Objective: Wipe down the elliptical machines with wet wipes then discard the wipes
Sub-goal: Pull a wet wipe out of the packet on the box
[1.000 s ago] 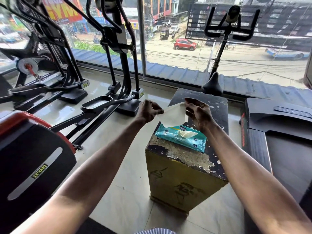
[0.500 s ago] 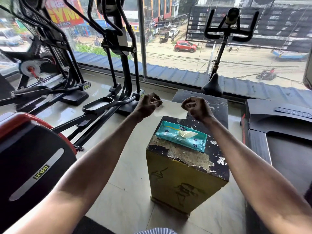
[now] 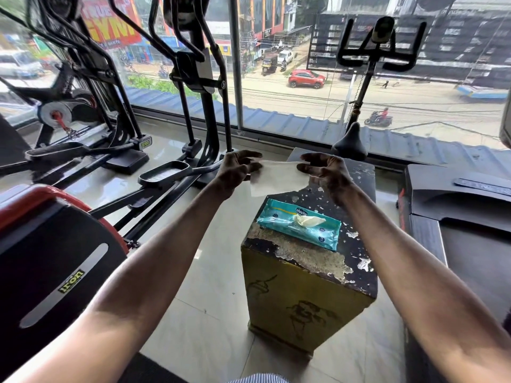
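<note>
The wet wipe (image 3: pixel 279 178), hidden half a second ago between two closed fists, is now stretched flat in the air above the far end of the box (image 3: pixel 304 299). The left hand (image 3: pixel 236 168) pinches its left edge and the right hand (image 3: pixel 327 172) its right edge. It looks ready, with the wiping yet to begin. The wipes pack (image 3: pixel 300 223) lies on the box's chipped black top. An elliptical machine (image 3: pixel 190 87) stands to the left on the pale tiled floor (image 3: pixel 210 327), with a spin bike (image 3: pixel 359 78) and a treadmill (image 3: pixel 470 217) by the street window (image 3: pixel 290 106).
</note>
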`<state>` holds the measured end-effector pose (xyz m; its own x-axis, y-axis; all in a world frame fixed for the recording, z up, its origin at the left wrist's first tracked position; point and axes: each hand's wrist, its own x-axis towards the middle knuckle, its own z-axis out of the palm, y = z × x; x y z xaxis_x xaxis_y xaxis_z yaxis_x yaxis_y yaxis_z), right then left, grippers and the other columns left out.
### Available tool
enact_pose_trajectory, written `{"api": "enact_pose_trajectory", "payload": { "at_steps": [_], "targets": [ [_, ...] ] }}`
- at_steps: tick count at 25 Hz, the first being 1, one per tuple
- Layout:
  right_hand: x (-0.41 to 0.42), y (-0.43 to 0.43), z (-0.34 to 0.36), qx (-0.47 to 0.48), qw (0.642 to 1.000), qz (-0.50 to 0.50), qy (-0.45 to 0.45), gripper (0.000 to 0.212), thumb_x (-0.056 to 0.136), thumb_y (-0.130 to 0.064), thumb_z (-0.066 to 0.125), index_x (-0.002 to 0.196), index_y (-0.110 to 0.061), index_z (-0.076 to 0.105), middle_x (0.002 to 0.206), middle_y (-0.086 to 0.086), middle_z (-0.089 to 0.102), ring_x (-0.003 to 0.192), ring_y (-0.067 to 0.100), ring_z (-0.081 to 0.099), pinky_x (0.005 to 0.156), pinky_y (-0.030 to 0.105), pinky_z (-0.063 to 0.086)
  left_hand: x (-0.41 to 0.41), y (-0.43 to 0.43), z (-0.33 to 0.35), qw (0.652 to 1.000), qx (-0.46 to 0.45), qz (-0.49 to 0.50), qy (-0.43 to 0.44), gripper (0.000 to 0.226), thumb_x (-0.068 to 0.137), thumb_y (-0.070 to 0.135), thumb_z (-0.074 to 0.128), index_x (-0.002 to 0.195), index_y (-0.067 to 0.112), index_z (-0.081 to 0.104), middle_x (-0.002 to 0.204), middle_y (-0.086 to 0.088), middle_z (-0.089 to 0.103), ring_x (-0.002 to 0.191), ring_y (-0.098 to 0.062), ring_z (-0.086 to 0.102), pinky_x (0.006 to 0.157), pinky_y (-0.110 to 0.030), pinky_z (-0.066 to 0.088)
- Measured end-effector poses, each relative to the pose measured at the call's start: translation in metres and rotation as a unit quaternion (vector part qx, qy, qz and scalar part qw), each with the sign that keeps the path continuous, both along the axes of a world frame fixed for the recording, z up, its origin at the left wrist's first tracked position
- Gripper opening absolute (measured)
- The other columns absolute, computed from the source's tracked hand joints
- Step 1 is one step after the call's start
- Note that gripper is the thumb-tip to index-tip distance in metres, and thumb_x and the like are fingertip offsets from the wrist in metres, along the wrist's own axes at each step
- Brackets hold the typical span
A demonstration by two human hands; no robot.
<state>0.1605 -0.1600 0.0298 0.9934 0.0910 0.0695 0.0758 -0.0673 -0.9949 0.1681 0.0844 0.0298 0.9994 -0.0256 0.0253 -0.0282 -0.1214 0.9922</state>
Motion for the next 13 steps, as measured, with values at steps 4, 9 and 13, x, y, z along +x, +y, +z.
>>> {"api": "enact_pose_trajectory", "payload": {
  "at_steps": [4,9,13],
  "targets": [
    [0.001,0.002,0.003,0.034,0.999,0.005,0.006,0.031,0.079,0.000,0.078,0.107,-0.012,0.074,0.100,-0.008,0.078,0.085,0.010,0.069,0.079,0.026,0.055,-0.003,-0.002,0.007,0.999,-0.013,-0.040,0.006,0.016,0.095,-0.006,0.057,0.103,0.003,0.068,0.073,0.003,0.068,0.052,-0.001,0.061,0.054,-0.020,0.054],
    [0.000,0.007,0.008,-0.001,0.999,0.048,-0.012,0.031,0.080,-0.001,0.078,0.110,-0.008,0.073,0.107,0.003,0.075,0.083,0.008,0.065,0.068,0.018,0.051,-0.008,-0.007,0.019,0.982,0.108,-0.136,0.071,0.026,0.091,0.023,0.071,0.117,0.018,0.072,0.092,0.006,0.072,0.073,-0.005,0.063,0.057,-0.015,0.046],
    [0.000,0.013,0.018,-0.064,0.994,0.091,-0.019,0.036,0.081,-0.004,0.079,0.116,-0.005,0.072,0.115,0.002,0.074,0.091,0.006,0.068,0.082,0.021,0.052,-0.007,-0.020,0.019,0.959,0.163,-0.230,0.038,0.018,0.088,0.008,0.074,0.071,0.012,0.071,0.059,0.018,0.064,0.059,0.007,0.056,0.059,-0.008,0.040]
  ]
}}
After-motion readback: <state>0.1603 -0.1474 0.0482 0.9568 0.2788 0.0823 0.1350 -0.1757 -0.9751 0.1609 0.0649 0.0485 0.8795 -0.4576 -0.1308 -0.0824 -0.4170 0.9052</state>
